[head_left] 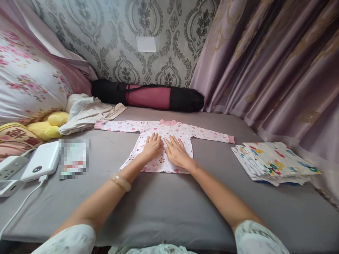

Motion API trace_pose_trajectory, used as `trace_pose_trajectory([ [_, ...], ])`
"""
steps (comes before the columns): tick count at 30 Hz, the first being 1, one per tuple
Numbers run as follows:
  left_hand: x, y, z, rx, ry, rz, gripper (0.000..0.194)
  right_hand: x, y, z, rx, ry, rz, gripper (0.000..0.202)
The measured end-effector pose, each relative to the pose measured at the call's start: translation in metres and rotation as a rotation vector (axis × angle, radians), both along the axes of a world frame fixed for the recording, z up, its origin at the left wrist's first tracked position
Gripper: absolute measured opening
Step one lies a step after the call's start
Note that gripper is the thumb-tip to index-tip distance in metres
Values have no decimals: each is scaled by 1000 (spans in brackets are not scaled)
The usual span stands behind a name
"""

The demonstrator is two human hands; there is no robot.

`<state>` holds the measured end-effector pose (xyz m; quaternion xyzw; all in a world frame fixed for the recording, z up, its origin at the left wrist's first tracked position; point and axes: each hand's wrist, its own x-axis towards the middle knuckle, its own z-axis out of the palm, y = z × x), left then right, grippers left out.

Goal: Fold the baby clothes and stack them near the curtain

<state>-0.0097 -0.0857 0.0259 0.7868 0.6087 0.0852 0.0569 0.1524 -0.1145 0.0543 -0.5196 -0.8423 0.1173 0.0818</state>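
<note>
A small white long-sleeved shirt (165, 165) with pink prints, pink collar and pink cuffs is spread flat on the grey bed surface (164, 204), both sleeves stretched out sideways. My left hand (153, 145) lies palm down on the left part of its chest, fingers extended. Beside it, my right hand (177, 151) rests flat on the right part of the chest with its fingers spread. A gap of printed fabric shows between the two hands. Neither hand grips anything.
Folded printed cloths (280, 160) are stacked at right. At left are a white power bank (42, 158) with a cable, a power strip (12, 167), a blurred packet (74, 158), a crumpled cloth (84, 114) and yellow plush (47, 127). A black-and-red bag (148, 97) lies along the wall.
</note>
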Motion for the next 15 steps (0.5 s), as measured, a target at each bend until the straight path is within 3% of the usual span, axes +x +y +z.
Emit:
trace_pose_trajectory([
  [3, 6, 18, -11, -12, 51, 143, 58, -16, 23, -18, 15, 4, -78, 57],
  [8, 5, 21, -20, -63, 76, 170, 63, -20, 28, -34, -18, -35, -82, 60],
  [11, 2, 25, -9, -42, 103, 137, 58, -20, 27, -33, -23, -57, -81, 60],
  [15, -6, 48, 15, -99, 73, 136, 37, -18, 39, -17, -44, -81, -37, 54],
])
